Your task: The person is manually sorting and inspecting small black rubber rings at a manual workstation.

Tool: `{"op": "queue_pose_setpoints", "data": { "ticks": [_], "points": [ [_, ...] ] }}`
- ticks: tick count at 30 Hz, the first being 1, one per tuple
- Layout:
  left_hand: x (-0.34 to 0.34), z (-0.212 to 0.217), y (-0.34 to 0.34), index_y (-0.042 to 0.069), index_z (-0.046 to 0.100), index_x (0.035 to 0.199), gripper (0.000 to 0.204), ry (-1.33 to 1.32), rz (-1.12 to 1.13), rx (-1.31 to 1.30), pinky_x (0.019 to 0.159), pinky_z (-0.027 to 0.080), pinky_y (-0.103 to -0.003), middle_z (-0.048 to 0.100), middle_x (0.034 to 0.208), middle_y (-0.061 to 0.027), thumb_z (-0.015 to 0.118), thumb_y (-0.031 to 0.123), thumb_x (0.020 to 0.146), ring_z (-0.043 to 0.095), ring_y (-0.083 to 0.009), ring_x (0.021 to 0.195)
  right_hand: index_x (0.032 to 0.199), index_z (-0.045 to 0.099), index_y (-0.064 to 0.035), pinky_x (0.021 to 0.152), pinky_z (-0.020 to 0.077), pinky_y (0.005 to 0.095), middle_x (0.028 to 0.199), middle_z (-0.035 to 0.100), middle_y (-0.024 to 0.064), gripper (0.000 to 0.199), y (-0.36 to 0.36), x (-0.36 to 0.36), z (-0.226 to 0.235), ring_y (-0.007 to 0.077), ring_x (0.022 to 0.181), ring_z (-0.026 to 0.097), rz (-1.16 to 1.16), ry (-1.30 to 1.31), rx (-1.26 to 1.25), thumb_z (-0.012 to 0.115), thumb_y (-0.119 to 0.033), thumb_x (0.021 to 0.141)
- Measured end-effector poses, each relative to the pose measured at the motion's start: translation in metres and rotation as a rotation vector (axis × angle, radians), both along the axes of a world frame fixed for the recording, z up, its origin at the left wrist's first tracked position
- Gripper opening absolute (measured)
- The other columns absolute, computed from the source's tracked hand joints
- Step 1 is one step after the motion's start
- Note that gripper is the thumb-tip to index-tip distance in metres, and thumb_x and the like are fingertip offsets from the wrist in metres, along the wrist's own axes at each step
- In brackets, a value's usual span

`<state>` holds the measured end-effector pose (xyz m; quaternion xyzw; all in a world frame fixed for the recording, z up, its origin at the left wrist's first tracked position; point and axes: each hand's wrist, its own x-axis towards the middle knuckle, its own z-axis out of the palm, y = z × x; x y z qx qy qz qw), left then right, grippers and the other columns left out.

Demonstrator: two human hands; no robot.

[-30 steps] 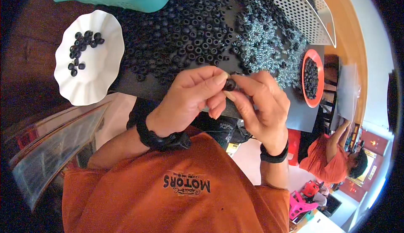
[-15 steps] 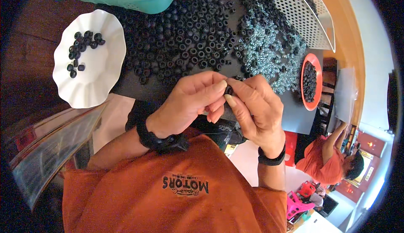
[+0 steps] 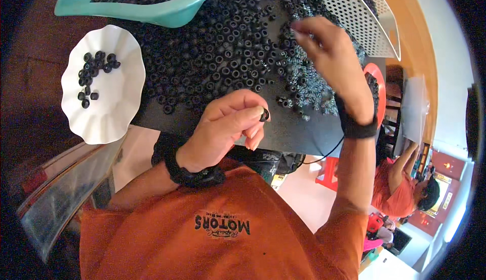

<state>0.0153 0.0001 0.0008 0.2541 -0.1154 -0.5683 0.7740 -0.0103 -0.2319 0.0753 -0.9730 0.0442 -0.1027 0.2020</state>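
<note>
Between the thumb and fingers of my left hand (image 3: 230, 123) is a small black ring-shaped part (image 3: 264, 115), held above the table's near edge. My right hand (image 3: 326, 47) is stretched out over the far side of a heap of small silvery springs (image 3: 304, 85), where black parts lie as well. Its fingertips are smeared by motion, so I cannot make out what they hold, if anything. A broad spread of black ring-shaped parts (image 3: 212, 57) covers the table beyond my left hand. Several similar black pieces (image 3: 91, 70) lie on a white wavy-edged plate (image 3: 119, 97) at the left.
At the far left a green basket (image 3: 172, 14) holds many black parts. A white perforated basket (image 3: 349, 14) stands at the far right. An orange-red bowl (image 3: 380, 85) is partly behind my right wrist. Another person (image 3: 397, 189) in an orange shirt is off to the right.
My right hand has left my left hand and moved away and to the right, over the springs. The black ring stays in my left hand. The view has shifted slightly.
</note>
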Motion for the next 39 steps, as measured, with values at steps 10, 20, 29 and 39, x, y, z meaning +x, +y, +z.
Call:
{"op": "queue_pose_setpoints", "data": {
  "ticks": [10,20,29,39],
  "points": [
    [-0.001,-0.004,-0.001,0.006,0.052,0.101,0.017,-0.059,0.044,-0.003,0.046,0.039,-0.027,0.048,0.067,-0.0030,0.049,0.022,0.094,0.052,-0.0176,0.055,0.089,0.059,0.0016,0.073,0.0470,0.0467,0.084,0.060,0.0228,0.018,-0.015,0.056,-0.043,0.0404,0.081,0.058,0.009,0.108,-0.393,0.061,-0.013,0.080],
    [-0.002,-0.005,-0.001,0.008,0.052,0.103,0.020,-0.002,0.052,-0.016,0.044,0.036,-0.029,0.047,0.065,-0.0039,0.050,0.025,0.094,0.052,-0.0200,0.054,0.089,0.059,0.0046,0.069,0.0493,0.0410,0.079,0.062,0.0225,0.020,-0.004,0.053,-0.025,0.0369,0.072,0.060,0.006,0.008,-0.231,0.058,-0.010,0.075],
    [-0.005,0.000,-0.001,0.008,0.050,0.105,0.021,0.023,0.040,-0.013,0.046,0.036,-0.028,0.046,0.066,-0.0038,0.047,0.025,0.095,0.050,-0.0184,0.054,0.089,0.061,0.0030,0.068,0.0421,0.0232,0.084,0.061,0.0056,0.011,0.069,-0.057,0.019,0.0111,0.077,0.054,-0.002,0.008,0.474,0.065,0.003,0.078],
    [-0.015,-0.005,-0.003,0.006,0.049,0.106,0.022,-0.002,0.005,-0.003,0.051,0.042,-0.030,0.046,0.067,-0.0039,0.045,0.026,0.096,0.052,-0.0193,0.058,0.088,0.060,0.0006,0.057,0.0399,0.0224,0.078,0.056,0.0050,0.012,0.091,-0.106,-0.018,0.0128,0.064,0.052,-0.201,-0.075,0.464,0.061,0.007,0.078]
  ]
}}
